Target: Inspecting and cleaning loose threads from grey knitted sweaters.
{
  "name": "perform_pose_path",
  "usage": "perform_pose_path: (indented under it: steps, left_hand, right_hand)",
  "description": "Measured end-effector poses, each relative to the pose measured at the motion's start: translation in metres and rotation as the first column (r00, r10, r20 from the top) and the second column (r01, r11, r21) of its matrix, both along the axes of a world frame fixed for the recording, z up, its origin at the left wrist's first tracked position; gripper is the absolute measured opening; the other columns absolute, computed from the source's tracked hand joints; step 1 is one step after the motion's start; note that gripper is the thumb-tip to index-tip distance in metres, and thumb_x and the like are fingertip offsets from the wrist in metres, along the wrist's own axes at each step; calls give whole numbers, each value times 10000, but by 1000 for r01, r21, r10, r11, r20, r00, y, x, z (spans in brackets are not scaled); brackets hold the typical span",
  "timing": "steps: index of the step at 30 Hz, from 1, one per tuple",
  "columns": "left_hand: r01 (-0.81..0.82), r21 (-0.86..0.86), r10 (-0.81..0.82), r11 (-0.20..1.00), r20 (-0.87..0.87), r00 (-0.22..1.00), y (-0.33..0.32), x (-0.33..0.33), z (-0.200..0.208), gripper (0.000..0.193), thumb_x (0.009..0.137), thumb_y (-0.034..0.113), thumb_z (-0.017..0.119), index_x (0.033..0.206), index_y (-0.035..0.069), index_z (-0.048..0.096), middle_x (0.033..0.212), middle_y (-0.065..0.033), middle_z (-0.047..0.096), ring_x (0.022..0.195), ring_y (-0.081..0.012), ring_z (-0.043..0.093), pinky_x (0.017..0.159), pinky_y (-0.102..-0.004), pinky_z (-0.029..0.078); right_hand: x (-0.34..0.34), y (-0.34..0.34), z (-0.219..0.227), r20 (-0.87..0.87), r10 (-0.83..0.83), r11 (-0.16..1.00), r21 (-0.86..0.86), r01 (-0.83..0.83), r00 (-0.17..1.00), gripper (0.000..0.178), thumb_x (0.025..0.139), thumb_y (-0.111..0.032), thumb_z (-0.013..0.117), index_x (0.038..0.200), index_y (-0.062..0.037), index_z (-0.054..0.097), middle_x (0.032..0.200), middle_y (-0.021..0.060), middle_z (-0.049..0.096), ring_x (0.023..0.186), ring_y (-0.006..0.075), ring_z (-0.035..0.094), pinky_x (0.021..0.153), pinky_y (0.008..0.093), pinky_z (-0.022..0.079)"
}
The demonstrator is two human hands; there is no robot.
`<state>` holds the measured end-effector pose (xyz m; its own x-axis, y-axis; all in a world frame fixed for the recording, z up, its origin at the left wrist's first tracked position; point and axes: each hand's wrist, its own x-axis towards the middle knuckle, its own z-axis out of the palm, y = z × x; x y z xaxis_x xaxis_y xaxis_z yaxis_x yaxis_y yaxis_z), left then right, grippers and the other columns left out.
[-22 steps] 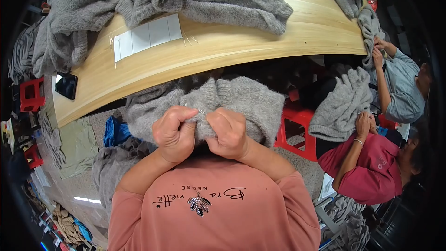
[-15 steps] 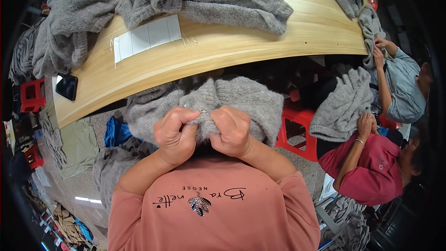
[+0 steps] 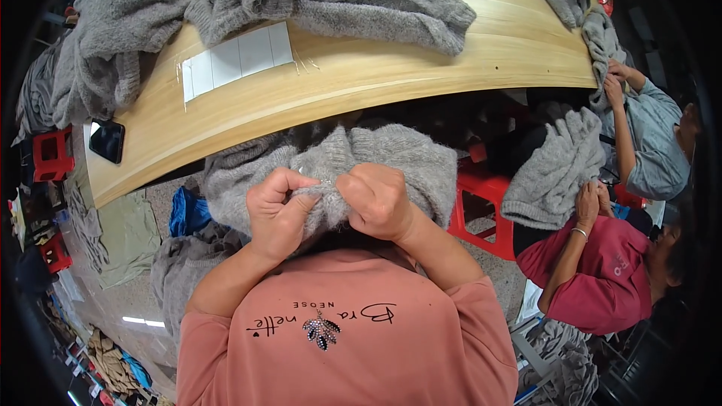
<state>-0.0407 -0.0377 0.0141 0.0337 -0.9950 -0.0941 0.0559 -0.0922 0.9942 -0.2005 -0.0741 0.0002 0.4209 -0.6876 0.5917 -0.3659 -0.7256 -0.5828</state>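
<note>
A fuzzy grey knitted sweater [image 3: 406, 154] lies bunched in my lap, below the table's near edge. My left hand [image 3: 277, 207] pinches the knit between thumb and forefinger. Close beside it, my right hand [image 3: 374, 199] is closed on the same garment, its fingers curled under and partly hidden. Between the two hands, a small pale, shiny bit shows on the knit, too small to make out.
Over my lap curves a wooden table [image 3: 361, 79], bearing grey knitwear [image 3: 376, 4], a white paper strip [image 3: 237, 62] and a black phone [image 3: 107, 140]. A red stool [image 3: 481, 207] stands to the right. Two people [image 3: 594, 271] handle grey knits there.
My right hand has shifted slightly and turned over the knit, its knuckles now higher. The left hand has moved down a little, its thumb and forefinger further apart.
</note>
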Motion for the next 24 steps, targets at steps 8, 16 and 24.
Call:
perform_pose_path:
  steps: [8, 16, 24]
  left_hand:
    - [11, -352, 120, 936, 349, 929, 0, -2, 1, 138, 681, -88, 585, 782, 4, 564, 669, -93, 572, 547, -139, 533, 491, -220, 408]
    - [93, -490, 111, 866, 371, 922, -1, -3, 11, 133, 692, -80, 600, 783, 3, 551, 686, -114, 588, 554, -196, 573, 477, -251, 437]
    - [75, -554, 195, 829, 413, 890, 0, -5, 10, 123, 701, -83, 579, 789, -4, 545, 686, -122, 575, 555, -165, 536, 493, -237, 413]
  right_hand:
    - [4, 8, 5, 73, -7, 980, 201, -8, 997, 199, 503, 13, 523, 696, -31, 504, 557, 96, 417, 471, 265, 460, 415, 339, 374]
    - [6, 14, 10, 164, -47, 992, 127, 26, 985, 291, 452, -8, 514, 742, 19, 528, 572, 104, 431, 436, 246, 427, 397, 329, 338]
    - [17, 2, 6, 55, -88, 996, -3, 88, 995, 263, 445, -26, 538, 705, -13, 496, 552, 87, 398, 434, 245, 417, 392, 338, 337]
